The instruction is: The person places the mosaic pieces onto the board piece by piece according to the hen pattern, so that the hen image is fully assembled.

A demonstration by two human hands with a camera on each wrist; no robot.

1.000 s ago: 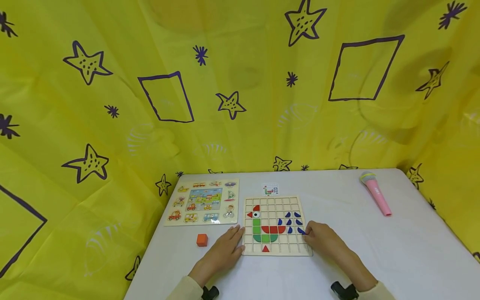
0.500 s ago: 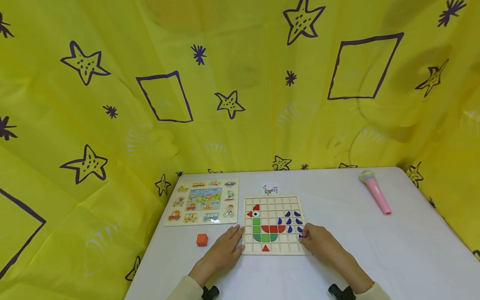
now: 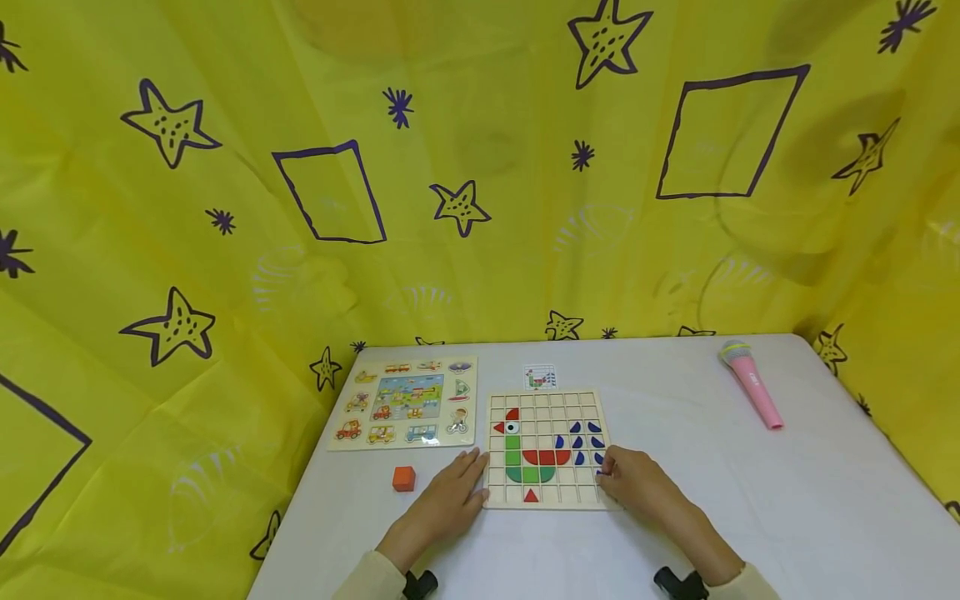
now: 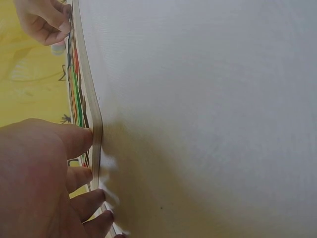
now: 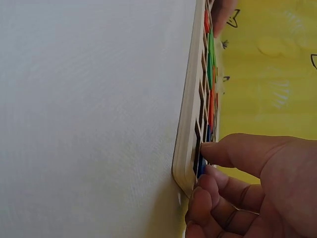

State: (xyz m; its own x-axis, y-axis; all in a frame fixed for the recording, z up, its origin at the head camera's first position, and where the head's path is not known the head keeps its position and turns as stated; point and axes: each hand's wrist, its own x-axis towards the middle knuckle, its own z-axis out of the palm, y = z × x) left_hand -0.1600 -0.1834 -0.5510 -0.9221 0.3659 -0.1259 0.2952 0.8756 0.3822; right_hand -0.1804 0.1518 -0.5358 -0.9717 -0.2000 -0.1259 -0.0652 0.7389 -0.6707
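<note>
A wooden grid board (image 3: 555, 500) lies on the white table, filled in part with red, green and blue pieces that form a bird. Along its left edge rests my left hand (image 3: 448, 496); the left wrist view has the thumb and fingertips right at the wooden rim (image 4: 97, 148). At the lower right side, my right hand (image 3: 643, 483) pinches a small blue piece (image 5: 201, 166) between thumb and index finger, down at a grid cell. Most of that piece is hidden by the fingers in the head view. A red triangle (image 3: 531, 496) sits in the bottom row.
Behind the board lies a small picture card (image 3: 540, 377) with a similar bird. A vehicle puzzle board (image 3: 442, 444) is at the back left, with an orange cube (image 3: 403, 479) in front of it. A pink toy microphone (image 3: 753, 390) lies at the back right. A yellow patterned curtain surrounds the table.
My right hand has shifted slightly left and down over the board, bringing the blue piece to a cell in the right-hand column. My left hand has stayed in place.
</note>
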